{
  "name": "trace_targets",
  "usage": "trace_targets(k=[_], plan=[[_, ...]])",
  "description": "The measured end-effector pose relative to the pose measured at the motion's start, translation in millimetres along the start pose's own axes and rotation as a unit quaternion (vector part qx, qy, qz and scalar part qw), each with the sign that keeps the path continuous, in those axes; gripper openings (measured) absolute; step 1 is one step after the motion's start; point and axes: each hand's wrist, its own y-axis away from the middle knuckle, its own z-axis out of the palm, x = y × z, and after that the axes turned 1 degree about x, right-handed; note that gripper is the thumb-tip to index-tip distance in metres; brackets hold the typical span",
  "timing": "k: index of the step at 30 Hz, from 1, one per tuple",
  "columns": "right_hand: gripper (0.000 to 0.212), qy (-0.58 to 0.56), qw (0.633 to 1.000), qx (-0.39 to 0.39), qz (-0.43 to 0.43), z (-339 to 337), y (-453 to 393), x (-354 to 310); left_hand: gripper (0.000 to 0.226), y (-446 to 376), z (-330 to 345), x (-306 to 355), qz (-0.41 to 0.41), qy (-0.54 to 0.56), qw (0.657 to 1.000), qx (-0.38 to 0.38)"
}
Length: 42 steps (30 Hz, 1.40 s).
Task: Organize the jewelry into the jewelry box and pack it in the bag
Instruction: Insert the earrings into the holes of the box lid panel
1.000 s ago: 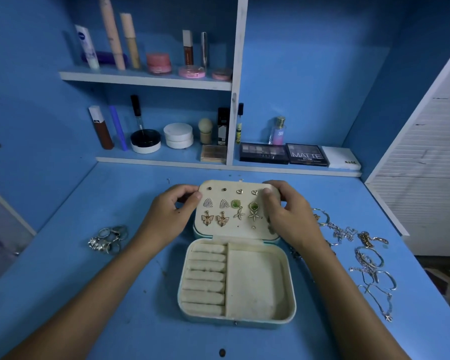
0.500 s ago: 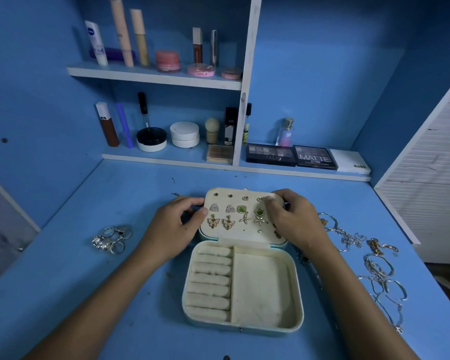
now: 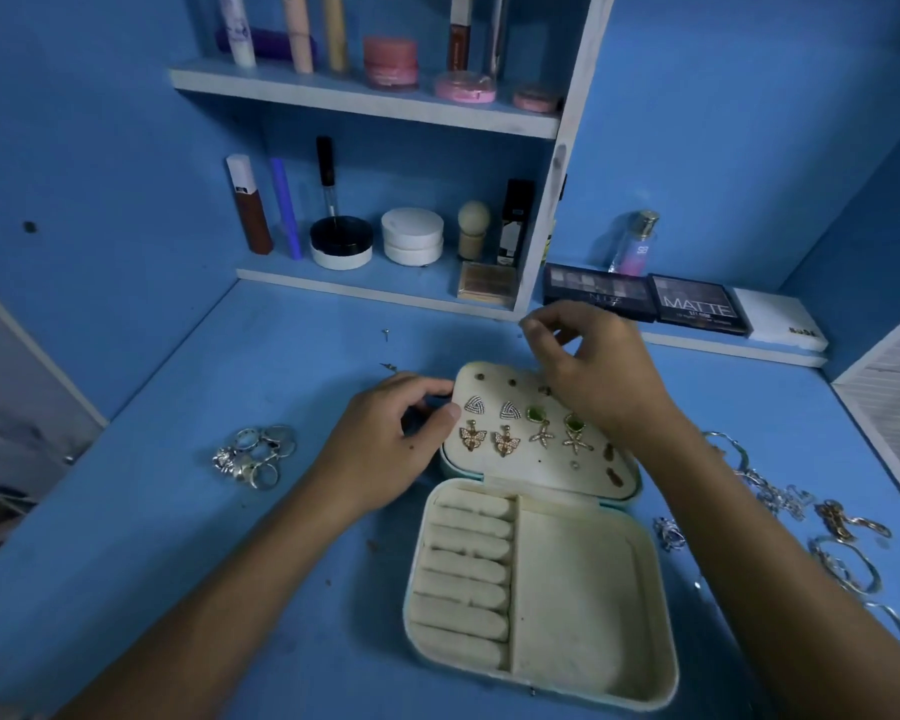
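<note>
The cream jewelry box (image 3: 661, 615) lies open on the blue table, with ring rolls on its left and a bare compartment on its right. Its lid (image 3: 515, 465) lies back and carries several earrings (image 3: 505, 439): triangles, butterflies, green stones, starfish. My left hand (image 3: 380, 449) grips the lid's left edge, thumb on the inner face. My right hand (image 3: 598, 376) hovers above the lid's far right corner with thumb and forefinger pinched; anything between them is too small to make out. A pile of rings (image 3: 253, 454) lies left of the box. Bracelets and chains (image 3: 842, 558) lie on its right.
A small stud (image 3: 385, 334) lies on the table behind the lid. Shelves at the back hold cosmetics, including a white jar (image 3: 411, 236), with eyeshadow palettes (image 3: 697, 304) on the low ledge. A white louvered panel (image 3: 894, 407) borders the right side.
My right hand has lifted off the lid's top right corner and now hangs above it, fingertips pinched. My left hand stays on the lid's left edge. The camera has moved closer.
</note>
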Motion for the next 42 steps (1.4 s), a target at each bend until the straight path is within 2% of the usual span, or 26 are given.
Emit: trace_targets(k=[7, 14, 21, 25, 34, 42], plan=[[0.013, 0.008, 0.990, -0.109, -0.083, 37, -50, -12, 0.017, -1, 2, -2, 0.012, 0.010, 1.000, 0.016], [0.013, 0.051, 0.961, -0.245, -0.118, 71, -95, -19, 0.021, -3, 3, -5, 0.025, 0.016, 0.999, 0.021], [0.019, 0.091, 0.934, -0.321, -0.127, 93, -118, -32, 0.022, -4, 4, -7, 0.021, 0.020, 1.000, 0.012], [0.021, 0.103, 0.928, -0.331, -0.140, 96, -122, -38, 0.025, -4, 3, -7, 0.017, 0.019, 1.000, 0.008], [0.009, 0.116, 0.924, -0.328, -0.157, 103, -124, -36, 0.025, -5, 2, -6, 0.020, 0.015, 1.000, 0.008], [0.008, 0.080, 0.944, -0.298, -0.115, 84, -120, -33, 0.025, -4, 1, -3, 0.014, 0.020, 1.000, 0.010]])
